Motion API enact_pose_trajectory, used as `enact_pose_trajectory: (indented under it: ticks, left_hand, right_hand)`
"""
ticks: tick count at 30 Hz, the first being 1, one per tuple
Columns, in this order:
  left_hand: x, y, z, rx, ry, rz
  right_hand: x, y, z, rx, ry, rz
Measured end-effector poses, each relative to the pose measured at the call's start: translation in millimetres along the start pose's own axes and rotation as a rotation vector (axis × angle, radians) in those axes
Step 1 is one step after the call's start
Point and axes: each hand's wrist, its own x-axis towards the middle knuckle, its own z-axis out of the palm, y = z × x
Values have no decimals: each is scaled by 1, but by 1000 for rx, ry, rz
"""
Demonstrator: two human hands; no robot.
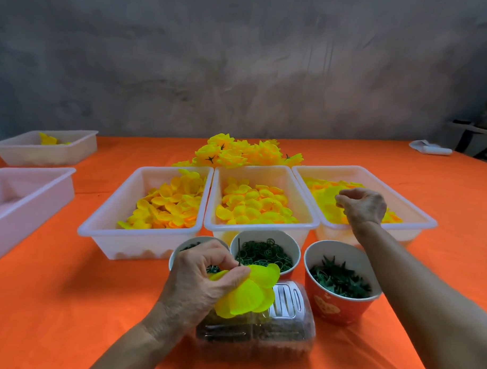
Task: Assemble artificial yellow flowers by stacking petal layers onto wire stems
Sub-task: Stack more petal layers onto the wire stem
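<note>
An orange table (75,300) fills the lower view, and across its middle three white bins stand side by side: the left bin (100,233) and the middle bin (210,224) each hold loose yellow petal layers, and the right bin (420,219) holds flatter yellow-orange ones. Behind them lies a heap of finished yellow flowers (244,154). Two more white bins (57,177) sit at the far left. In front stand three paper cups (338,310) of dark green parts and a clear plastic box (256,338). The right hand (362,206) hovers over the right bin, fingers curled together; I cannot tell whether it pinches a petal. The left hand (201,277) grips a stack of yellow petals (249,291) above the clear box, with the thin wire stem (239,252) rising upright between its fingertips.
</note>
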Motion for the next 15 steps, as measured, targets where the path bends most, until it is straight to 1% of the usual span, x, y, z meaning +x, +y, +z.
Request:
enact_pose_trajectory:
  ticks: [3,5,7,10,13,15]
  left_hand:
    - [0,-1,0,0,-6,-6]
    - [0,-2,0,-5,-13,-5]
    - [-1,-2,0,-6,-13,-6]
    - [-1,-1,0,-4,-6,-2]
    - [-1,0,0,-7,-5,-8]
    - [-1,1,0,7,-9,-11]
  right_hand:
    - [-5,-7,-4,272,-3,-41]
    - [-8,-14,-10,377,-11,-110]
    - [-11,-21,-16,416,-46,-176]
    - [-13,-31,-20,408,-96,-229]
    - [-13,-39,-22,452,-81,-174]
    - [-15,-46,-22,503,-111,-109]
